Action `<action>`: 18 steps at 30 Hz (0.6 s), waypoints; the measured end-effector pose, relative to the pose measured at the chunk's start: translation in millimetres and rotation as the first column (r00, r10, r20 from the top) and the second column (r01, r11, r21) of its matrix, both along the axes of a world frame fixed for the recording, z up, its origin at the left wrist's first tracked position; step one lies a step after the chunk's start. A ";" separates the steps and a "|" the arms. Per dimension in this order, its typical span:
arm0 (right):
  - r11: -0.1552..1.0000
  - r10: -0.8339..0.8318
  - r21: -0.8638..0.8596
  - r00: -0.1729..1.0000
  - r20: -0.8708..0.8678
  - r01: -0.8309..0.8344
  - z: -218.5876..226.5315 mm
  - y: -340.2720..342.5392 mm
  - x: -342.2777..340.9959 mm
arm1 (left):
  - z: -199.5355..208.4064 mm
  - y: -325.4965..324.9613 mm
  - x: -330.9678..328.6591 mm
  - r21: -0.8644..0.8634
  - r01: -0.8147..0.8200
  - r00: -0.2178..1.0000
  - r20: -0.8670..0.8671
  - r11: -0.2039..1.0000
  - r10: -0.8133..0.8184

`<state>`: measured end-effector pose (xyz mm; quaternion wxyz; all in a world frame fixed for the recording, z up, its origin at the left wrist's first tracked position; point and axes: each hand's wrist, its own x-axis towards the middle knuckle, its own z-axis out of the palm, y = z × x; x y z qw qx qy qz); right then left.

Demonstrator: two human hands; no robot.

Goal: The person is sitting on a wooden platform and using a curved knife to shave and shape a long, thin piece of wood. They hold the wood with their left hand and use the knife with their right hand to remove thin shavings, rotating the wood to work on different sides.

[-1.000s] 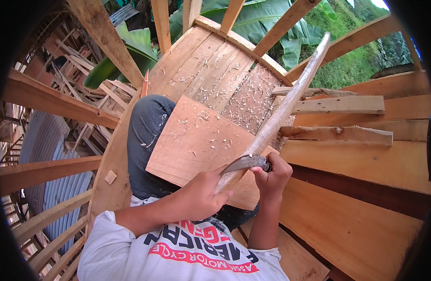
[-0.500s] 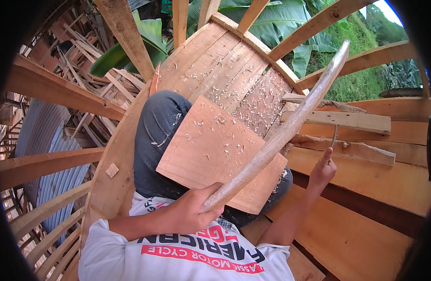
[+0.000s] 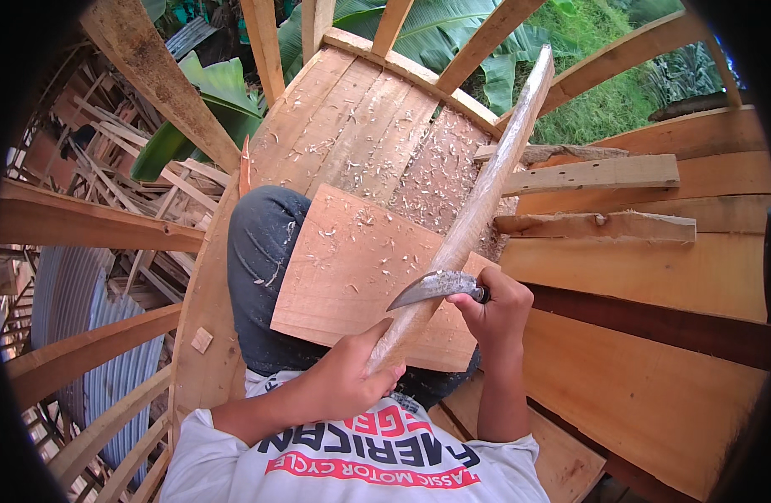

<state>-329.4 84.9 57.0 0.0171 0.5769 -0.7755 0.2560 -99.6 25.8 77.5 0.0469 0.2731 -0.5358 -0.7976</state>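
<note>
My left hand (image 3: 353, 373) is closed round the near end of a long, pale wooden pole (image 3: 464, 228), which slants up and away to the right. In my right hand (image 3: 501, 308) is a knife (image 3: 427, 287) with a curved blade and a dark handle. Its blade lies across the pole, a short way beyond my left hand; whether the edge bites into the wood cannot be made out. Under the pole a square wooden board (image 3: 343, 264) rests over my legs, sprinkled with shavings.
Curved planks (image 3: 343, 126) strewn with shavings lie ahead. Rough wood offcuts (image 3: 603, 174) rest on boards at the right. Upright ribs (image 3: 163, 84) rise around me. A small wood block (image 3: 202, 339) sits on the left planking, with corrugated sheets (image 3: 121, 369) beyond it.
My right hand has swung in from the far right with the knife, bringing the blade over the pole. The pole's far end has shifted left in view; my left hand keeps its grip.
</note>
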 end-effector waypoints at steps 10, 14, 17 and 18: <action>0.838 -0.530 0.045 0.793 0.299 0.544 6.4 -20.0 -96.1 | 14.9 8.1 25.7 0.008 0.052 0.999 0.004 0.999 -0.052; 0.917 -0.386 -0.009 0.896 0.217 0.398 13.8 6.0 -77.2 | 17.1 -10.0 35.9 0.112 0.129 0.989 0.060 0.985 -0.136; 0.982 -0.182 0.003 0.950 0.253 0.188 8.7 11.2 -20.7 | 10.5 -14.1 29.6 0.267 -0.035 0.999 0.043 0.963 0.024; 0.988 -0.152 0.025 0.954 0.260 0.150 8.4 14.1 -8.3 | 8.0 -14.0 27.5 0.221 -0.051 0.998 0.037 0.974 0.044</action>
